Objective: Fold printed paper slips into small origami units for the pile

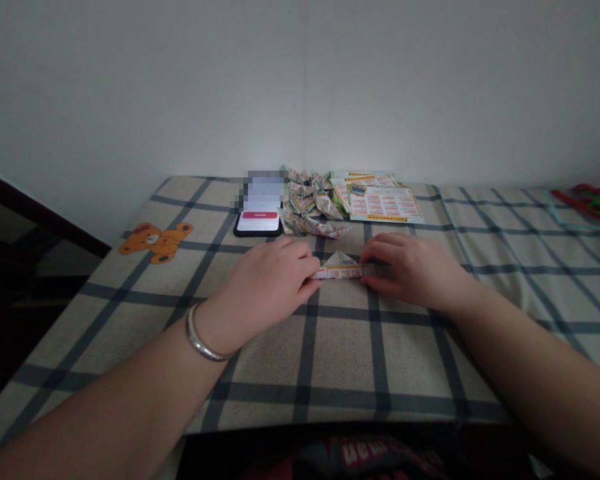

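Observation:
A partly folded paper boat (341, 271), printed in orange and white with a small pointed peak on top, is held low over the checked tablecloth. My left hand (280, 272), with a silver bangle at the wrist, pinches its left end between thumb and fingers. At the other end, my right hand (410, 268) grips the paper the same way. The fingers cover both tips of it. Just beyond lie several folded paper pieces (314, 199) of the same printed paper, bunched together.
Left of the folded pieces lies a phone (258, 223) with its screen lit. Flat printed sheets (386, 202) are stacked to the right, near the wall (300, 87). A bear picture (157, 241) is on the checked tablecloth (260, 393). Red and green items (597, 207) sit at the far right.

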`<state>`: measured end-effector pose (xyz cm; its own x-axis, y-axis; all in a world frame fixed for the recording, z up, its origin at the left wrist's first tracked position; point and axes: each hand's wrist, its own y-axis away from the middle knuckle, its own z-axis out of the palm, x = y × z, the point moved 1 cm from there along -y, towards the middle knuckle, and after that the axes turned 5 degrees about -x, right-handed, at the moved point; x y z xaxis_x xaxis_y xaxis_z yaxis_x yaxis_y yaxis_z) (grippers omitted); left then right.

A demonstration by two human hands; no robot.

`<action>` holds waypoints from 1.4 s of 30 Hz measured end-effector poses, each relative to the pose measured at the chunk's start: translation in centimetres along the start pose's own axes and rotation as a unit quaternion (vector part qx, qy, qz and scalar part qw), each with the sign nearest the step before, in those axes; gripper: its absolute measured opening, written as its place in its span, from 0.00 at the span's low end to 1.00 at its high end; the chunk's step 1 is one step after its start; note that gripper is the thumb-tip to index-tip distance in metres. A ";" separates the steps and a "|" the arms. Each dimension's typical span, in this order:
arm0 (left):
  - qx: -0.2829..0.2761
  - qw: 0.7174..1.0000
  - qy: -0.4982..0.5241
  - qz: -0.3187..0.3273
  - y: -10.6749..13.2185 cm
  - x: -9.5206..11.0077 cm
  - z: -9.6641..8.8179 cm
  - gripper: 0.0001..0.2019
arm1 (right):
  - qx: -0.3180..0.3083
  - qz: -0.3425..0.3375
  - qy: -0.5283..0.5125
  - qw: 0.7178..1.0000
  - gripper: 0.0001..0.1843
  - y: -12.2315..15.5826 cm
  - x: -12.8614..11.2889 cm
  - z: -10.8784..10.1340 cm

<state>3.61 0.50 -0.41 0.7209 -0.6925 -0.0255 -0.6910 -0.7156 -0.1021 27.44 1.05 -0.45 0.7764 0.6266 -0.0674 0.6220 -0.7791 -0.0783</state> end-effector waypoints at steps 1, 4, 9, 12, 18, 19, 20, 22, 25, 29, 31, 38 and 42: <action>0.002 1.000 0.003 -0.007 0.0 0.0 0.0 0.05 | 0.009 0.002 0.000 1.000 0.14 -0.1 -0.1 0.1; 0.003 1.000 0.010 -0.027 -0.1 0.0 0.1 0.05 | 0.013 -0.003 -0.009 1.000 0.14 -0.2 -0.3 0.4; 0.014 0.998 0.037 -0.046 -0.2 0.2 0.2 0.06 | 0.016 -0.003 -0.030 0.999 0.11 -0.4 -0.1 0.6; 0.023 0.997 0.051 -0.051 -0.2 0.3 0.5 0.10 | 0.025 -0.006 -0.040 0.999 0.09 -0.5 -0.3 0.8; 0.030 0.997 0.058 -0.039 -0.3 0.3 0.9 0.21 | 0.042 -0.031 -0.060 0.997 0.04 -0.6 -1.0 1.1; 0.035 0.997 0.060 -0.037 -0.3 0.3 1.0 0.23 | 0.045 -0.036 -0.069 0.996 0.04 -0.7 -1.1 1.1; 0.038 0.997 0.061 -0.035 -0.3 0.3 1.0 0.25 | 0.047 -0.040 -0.081 0.995 0.03 -0.7 -1.1 1.2; 0.039 0.997 0.064 -0.033 -0.3 0.2 1.1 0.27 | 0.050 -0.052 -0.115 0.991 0.02 -0.8 -1.0 1.4; 0.040 0.996 0.080 -0.026 -0.3 0.1 1.4 0.31 | 0.055 -0.079 -0.168 0.981 0.02 -0.9 -0.7 1.7; 0.066 0.992 0.108 -0.006 -0.5 -0.1 1.6 0.33 | 0.078 -0.114 -0.216 0.967 0.03 -0.9 -0.6 2.0; 0.081 0.988 0.128 -0.002 -0.6 -0.1 1.6 0.33 | 0.090 -0.115 -0.232 0.962 0.04 -0.9 -0.7 2.0; 0.098 0.980 0.174 0.008 -0.6 -0.1 1.7 0.28 | 0.073 0.006 -0.208 0.975 0.13 -0.7 -1.0 2.0; 0.094 0.978 0.187 0.006 -0.6 -0.1 1.7 0.27 | 0.063 -0.038 -0.218 0.973 0.06 -0.7 -0.9 1.9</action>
<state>4.06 1.21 -2.05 0.6198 -0.7104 0.3334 -0.6513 -0.7026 -0.2866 26.11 1.03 -2.23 0.5955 0.6518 -0.4696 0.6368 -0.7393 -0.2187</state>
